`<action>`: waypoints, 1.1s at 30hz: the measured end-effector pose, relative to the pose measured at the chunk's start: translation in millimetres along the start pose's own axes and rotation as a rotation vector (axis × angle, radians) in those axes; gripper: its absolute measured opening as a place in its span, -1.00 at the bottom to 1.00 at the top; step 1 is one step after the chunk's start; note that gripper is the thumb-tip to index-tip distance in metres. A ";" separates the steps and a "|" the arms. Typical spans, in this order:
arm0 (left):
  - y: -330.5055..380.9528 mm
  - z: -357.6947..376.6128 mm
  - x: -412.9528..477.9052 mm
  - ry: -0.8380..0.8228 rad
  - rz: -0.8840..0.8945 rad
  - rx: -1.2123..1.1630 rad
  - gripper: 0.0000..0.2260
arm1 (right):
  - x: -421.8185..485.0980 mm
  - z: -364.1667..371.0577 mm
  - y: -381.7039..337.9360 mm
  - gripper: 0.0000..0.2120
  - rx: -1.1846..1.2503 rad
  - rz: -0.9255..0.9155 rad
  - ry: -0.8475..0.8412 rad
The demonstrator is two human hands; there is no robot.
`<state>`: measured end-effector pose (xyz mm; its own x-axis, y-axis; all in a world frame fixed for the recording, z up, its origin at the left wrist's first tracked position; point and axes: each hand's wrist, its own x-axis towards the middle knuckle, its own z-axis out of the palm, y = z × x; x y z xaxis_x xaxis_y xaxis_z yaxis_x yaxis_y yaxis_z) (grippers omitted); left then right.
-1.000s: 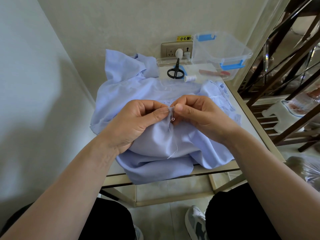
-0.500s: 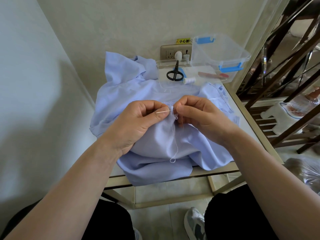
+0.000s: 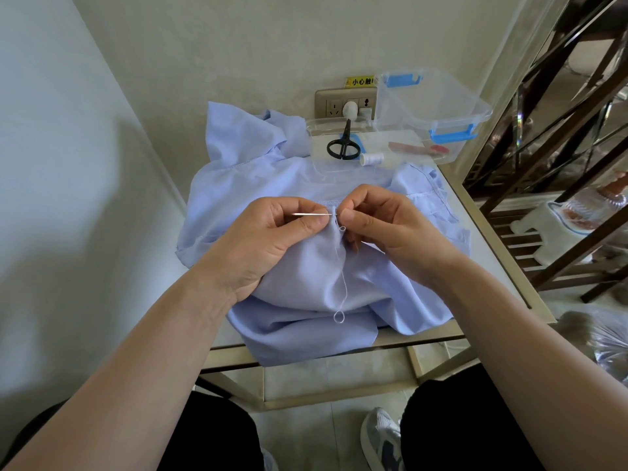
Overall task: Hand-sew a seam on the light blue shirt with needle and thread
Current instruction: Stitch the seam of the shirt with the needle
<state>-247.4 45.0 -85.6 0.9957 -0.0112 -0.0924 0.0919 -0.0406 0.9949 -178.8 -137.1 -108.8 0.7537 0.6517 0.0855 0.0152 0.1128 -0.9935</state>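
**Pinching a fold of the light blue shirt (image 3: 306, 277) with one needle through it**

Soft and crumpled, the shirt lies heaped on the pale worktop (image 3: 489, 246), its front edge hanging over. One thin steel needle (image 3: 311, 214) pokes leftward out of a raised fold. One pale thread (image 3: 343, 287) trails down from there and ends in a small loop.

The left hand (image 3: 272, 246) clamps the fold between thumb and forefinger. The right hand (image 3: 390, 229), fingers curled, pinches the same fold from the other side, where the needle's rear end is hidden.

Behind the shirt lie one pair of black scissors (image 3: 343, 147), one white spool (image 3: 372, 159) and one clear plastic box (image 3: 441, 107) with two blue latches.
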 end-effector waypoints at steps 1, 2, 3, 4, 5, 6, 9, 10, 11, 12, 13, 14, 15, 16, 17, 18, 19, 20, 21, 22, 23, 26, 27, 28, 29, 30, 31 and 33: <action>-0.6 0.5 -0.2 -0.006 -0.006 0.019 -0.87 | -0.2 0.0 0.0 -0.97 -0.010 0.001 0.001; -1.1 0.9 -0.5 -0.016 -0.014 0.028 -0.89 | -0.4 0.2 0.1 -0.96 -0.023 0.006 0.001; -0.9 0.8 -0.9 -0.028 -0.023 0.031 -0.88 | -1.1 0.4 -0.6 -0.96 -0.043 0.010 0.002; -0.3 0.6 -1.4 -0.037 -0.031 0.036 -0.87 | -1.7 0.7 -1.4 -0.95 -0.074 0.008 0.009; 0.8 0.5 -1.9 -0.040 -0.033 0.048 -0.85 | -2.3 0.7 -2.5 -0.93 -0.116 -0.006 0.027; 1.1 0.6 -1.9 -0.029 -0.027 0.065 -0.85 | -2.8 1.0 -3.8 -0.91 -0.165 -0.034 0.057; -0.8 1.7 0.3 0.070 0.010 0.150 -0.85 | -3.4 5.1 -7.0 -0.91 -0.322 -0.221 0.152; -1.4 2.5 0.9 0.090 0.018 0.166 -0.85 | -3.6 7.3 -7.7 -0.91 -0.377 -0.296 0.157; -1.4 3.5 1.0 0.097 0.021 0.174 -0.85 | -3.7 9.4 -8.0 -0.91 -0.436 -0.360 0.159; -0.6 4.6 0.6 0.096 0.024 0.180 -0.85 | -3.1 11.1 -7.6 -0.91 -0.495 -0.402 0.164; -0.1 5.0 0.6 0.095 0.026 0.186 -0.84 | -2.1 11.7 -7.3 -0.93 -0.546 -0.426 0.171; 0.4 5.4 0.5 0.094 0.028 0.192 -0.83 | -0.7 11.5 -6.6 -0.95 -0.585 -0.442 0.182; 1.2 5.9 0.4 0.097 0.029 0.196 -0.82 | 0.2 11.0 -5.8 -0.96 -0.612 -0.457 0.196; 1.3 6.4 0.4 0.107 0.029 0.201 -0.82 | 1.0 11.1 -5.4 -0.95 -0.624 -0.476 0.209; 1.1 7.1 0.3 0.124 0.027 0.209 -0.82 | 1.2 11.9 -5.3 -0.94 -0.625 -0.498 0.219; 0.0 7.3 0.8 0.148 0.019 0.223 -0.83 | 1.1 13.4 -6.0 -0.93 -0.621 -0.524 0.224; -1.6 7.2 1.7 0.176 0.009 0.242 -0.83 | 0.5 15.7 -6.6 -0.91 -0.613 -0.548 0.229; -3.0 7.1 2.9 0.212 -0.003 0.256 -0.83 | -0.6 18.6 -6.7 -0.87 -0.592 -0.567 0.237; -4.3 6.5 4.1 0.253 -0.015 0.266 -0.83 | -2.1 21.3 -7.5 -0.84 -0.551 -0.569 0.242; -5.0 5.5 5.1 0.294 -0.024 0.269 -0.82 | -3.7 23.3 -8.4 -0.82 -0.484 -0.544 0.233; -5.4 3.5 5.8 0.326 -0.026 0.266 -0.81 | -5.1 24.3 -9.9 -0.82 -0.398 -0.501 0.198; -3.8 -1.2 5.9 0.358 0.001 0.248 -0.79 | -7.6 20.2 -16.0 -0.87 -0.100 -0.327 -0.048; -3.6 -1.7 5.6 0.362 0.007 0.246 -0.80 | -9.4 16.8 -18.9 -0.90 -0.007 -0.268 -0.158; -3.8 -1.9 5.3 0.367 0.008 0.240 -0.81 | -12.1 12.9 -22.9 -0.90 0.074 -0.204 -0.287; -4.1 -1.9 5.0 0.375 0.011 0.236 -0.82 | -15.1 9.3 -27.4 -0.90 0.156 -0.129 -0.446; -4.2 -1.4 4.7 0.383 0.020 0.238 -0.83 | -18.4 6.7 -31.9 -0.90 0.235 -0.031 -0.627; -4.5 -1.1 4.8 0.391 0.033 0.243 -0.83 | -21.5 4.6 -36.4 -0.91 0.297 0.092 -0.811; -4.7 -0.7 5.8 0.411 0.054 0.250 -0.83 | -27.4 3.1 -44.3 -0.96 0.300 0.334 -1.103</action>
<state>-242.0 45.7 -90.8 0.9269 0.3739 0.0323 0.0837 -0.2900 0.9533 -202.1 -157.7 -67.0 -0.2829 0.9591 -0.0099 -0.3395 -0.1098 -0.9342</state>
